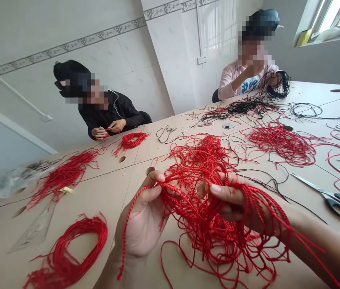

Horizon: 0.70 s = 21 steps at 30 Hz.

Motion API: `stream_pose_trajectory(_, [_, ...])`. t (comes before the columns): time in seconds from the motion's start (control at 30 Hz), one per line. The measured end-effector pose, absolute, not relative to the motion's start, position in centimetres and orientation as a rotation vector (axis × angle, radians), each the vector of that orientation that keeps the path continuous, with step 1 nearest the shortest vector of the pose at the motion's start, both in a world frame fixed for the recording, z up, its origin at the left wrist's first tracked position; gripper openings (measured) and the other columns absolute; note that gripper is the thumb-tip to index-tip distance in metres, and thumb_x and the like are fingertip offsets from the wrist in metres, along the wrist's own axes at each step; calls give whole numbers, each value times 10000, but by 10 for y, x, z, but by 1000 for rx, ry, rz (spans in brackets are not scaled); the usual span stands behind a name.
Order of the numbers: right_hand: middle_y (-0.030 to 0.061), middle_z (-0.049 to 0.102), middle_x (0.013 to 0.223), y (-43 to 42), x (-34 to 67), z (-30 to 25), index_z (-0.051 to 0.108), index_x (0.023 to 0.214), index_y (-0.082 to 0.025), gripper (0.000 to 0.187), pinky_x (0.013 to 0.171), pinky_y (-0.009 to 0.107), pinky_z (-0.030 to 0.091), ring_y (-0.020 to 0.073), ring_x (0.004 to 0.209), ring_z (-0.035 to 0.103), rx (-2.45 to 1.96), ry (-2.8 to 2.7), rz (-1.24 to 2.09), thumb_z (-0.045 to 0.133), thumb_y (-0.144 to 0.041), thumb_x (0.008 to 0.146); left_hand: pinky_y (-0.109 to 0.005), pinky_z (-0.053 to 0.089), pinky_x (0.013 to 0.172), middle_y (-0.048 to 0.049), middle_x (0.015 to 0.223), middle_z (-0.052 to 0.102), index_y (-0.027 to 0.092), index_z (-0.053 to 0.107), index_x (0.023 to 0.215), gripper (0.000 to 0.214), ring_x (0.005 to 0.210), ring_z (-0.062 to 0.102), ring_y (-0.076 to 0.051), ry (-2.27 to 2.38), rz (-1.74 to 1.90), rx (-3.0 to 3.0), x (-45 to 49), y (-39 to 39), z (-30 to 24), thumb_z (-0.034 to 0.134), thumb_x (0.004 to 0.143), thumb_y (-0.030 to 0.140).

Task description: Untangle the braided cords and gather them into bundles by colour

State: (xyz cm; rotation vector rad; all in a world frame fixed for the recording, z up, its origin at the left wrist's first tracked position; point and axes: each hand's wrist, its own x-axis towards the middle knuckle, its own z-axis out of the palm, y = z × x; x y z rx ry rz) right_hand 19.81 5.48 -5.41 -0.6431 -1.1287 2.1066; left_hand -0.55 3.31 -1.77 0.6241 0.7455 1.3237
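Red twisted cords (pixel 185 192) stretch between my two hands above the table. My left hand (pixel 146 216), palm up, pinches the cords between thumb and fingertips; one knotted end hangs down across its palm. My right hand (pixel 228 198) is closed round a bunch of the same cords, its thumb pressing on top, with many strands draped over the wrist and ending in small knots. Below and behind both hands lies a loose tangle of red cord (pixel 209 150). At the lower left rests a coiled bundle of red cords (pixel 100 237).
Black-handled scissors (pixel 332 198) lie at right beside a red cord pile (pixel 281 144). Another red pile (pixel 64 176) and a clear ruler (pixel 35 228) lie left. Across the table (pixel 140 176), one person (pixel 118 106) handles red cord, another (pixel 232 80) black cord.
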Motion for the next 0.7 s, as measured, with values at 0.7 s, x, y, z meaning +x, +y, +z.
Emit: stream_pose_trajectory(0.7, [-29,468,693,41,193,-41,541,795,-163,344,522,190,326,72,590,381,-724,-1562,1848,692,-469,836,-177,487,646,32,727,658,194,608,809,244,649,607,-87,1046,1260,928,8,29,-31,820,697,148])
